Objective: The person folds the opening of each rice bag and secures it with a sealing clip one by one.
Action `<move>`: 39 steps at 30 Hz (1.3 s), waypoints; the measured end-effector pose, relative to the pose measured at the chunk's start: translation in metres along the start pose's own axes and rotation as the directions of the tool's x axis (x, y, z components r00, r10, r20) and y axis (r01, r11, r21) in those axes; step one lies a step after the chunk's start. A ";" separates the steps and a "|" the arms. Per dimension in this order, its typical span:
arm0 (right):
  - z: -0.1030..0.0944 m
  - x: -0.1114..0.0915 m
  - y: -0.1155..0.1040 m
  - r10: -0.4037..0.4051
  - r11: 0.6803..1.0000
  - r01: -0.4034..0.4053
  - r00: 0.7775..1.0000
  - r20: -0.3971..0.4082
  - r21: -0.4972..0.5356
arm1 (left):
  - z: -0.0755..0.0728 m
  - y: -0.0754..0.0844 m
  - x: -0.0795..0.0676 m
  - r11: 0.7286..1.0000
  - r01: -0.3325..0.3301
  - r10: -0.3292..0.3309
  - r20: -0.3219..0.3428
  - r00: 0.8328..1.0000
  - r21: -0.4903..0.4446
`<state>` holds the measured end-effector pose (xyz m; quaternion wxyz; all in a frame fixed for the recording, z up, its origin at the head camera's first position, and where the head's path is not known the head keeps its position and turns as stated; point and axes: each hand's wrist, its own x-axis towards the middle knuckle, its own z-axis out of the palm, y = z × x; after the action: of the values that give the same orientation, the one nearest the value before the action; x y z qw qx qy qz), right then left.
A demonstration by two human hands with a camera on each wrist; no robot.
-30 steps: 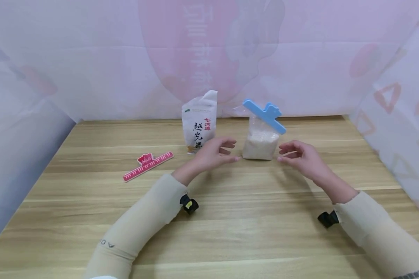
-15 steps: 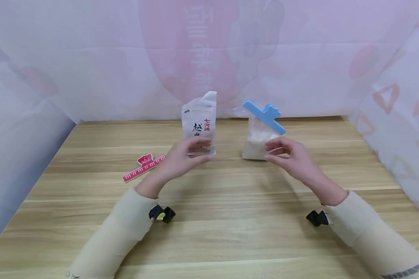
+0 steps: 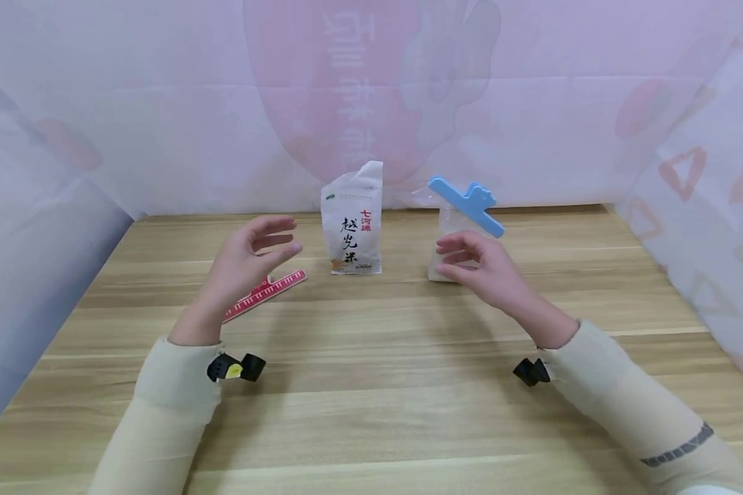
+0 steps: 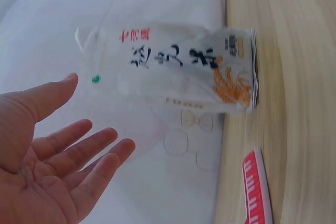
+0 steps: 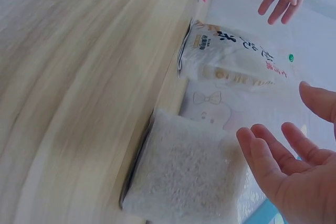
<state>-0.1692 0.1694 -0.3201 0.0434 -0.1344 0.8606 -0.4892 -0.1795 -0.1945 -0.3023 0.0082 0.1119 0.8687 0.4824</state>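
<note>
My left hand (image 3: 241, 261) hovers over a pink-red bag clip (image 3: 278, 286), its fingers loosely bent around air. To its right stands an upright white rice bag (image 3: 351, 223) with black and red characters; its top is uneven. My right hand (image 3: 486, 271) holds nothing and is in front of a clear bag of rice (image 5: 184, 171), covering much of it in the head view. A blue bag clip (image 3: 467, 205) sits slanted across the top of that clear bag. In the left wrist view, the fingers are spread apart, short of the white bag.
The things stand on a wood-grain table (image 3: 371, 385). A pale printed cloth (image 3: 192, 137) rises close behind both bags, with more cloth along the left and right sides. Each sleeve carries a black wrist camera mount (image 3: 238, 368).
My left hand has swung left, from beside the clear bag, past the white rice bag, to above the pink-red clip. My right hand has shifted left across the front of the clear bag.
</note>
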 end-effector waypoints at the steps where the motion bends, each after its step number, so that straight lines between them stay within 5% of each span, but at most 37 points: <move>1: 0.002 0.002 -0.002 -0.003 1.000 0.003 1.000 0.004 0.003 | -0.003 -0.001 0.001 1.000 0.007 -0.007 -0.005 1.000 0.001; 11: 0.024 0.022 -0.015 -0.016 0.999 0.015 0.999 0.043 0.041 | 0.001 -0.024 0.022 0.999 0.052 -0.052 0.021 0.998 -0.003; 22: 0.051 0.043 -0.027 0.007 0.996 -0.013 0.998 0.063 0.094 | 0.019 -0.022 0.040 0.998 0.010 -0.013 0.043 0.999 0.068; 29: 0.065 0.053 -0.022 0.107 0.990 -0.112 0.992 0.064 0.084 | 0.032 -0.029 0.053 1.000 -0.002 0.000 0.075 0.997 0.017; 39: 0.074 0.061 -0.010 0.114 0.990 -0.116 0.993 0.037 0.083 | 0.039 -0.034 0.057 1.000 0.002 -0.003 0.102 0.995 0.006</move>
<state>-0.2102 0.0860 -0.3464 0.0913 -0.0905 0.8444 -0.5201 -0.2370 -0.1676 -0.3464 0.0526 0.1354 0.8687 0.4737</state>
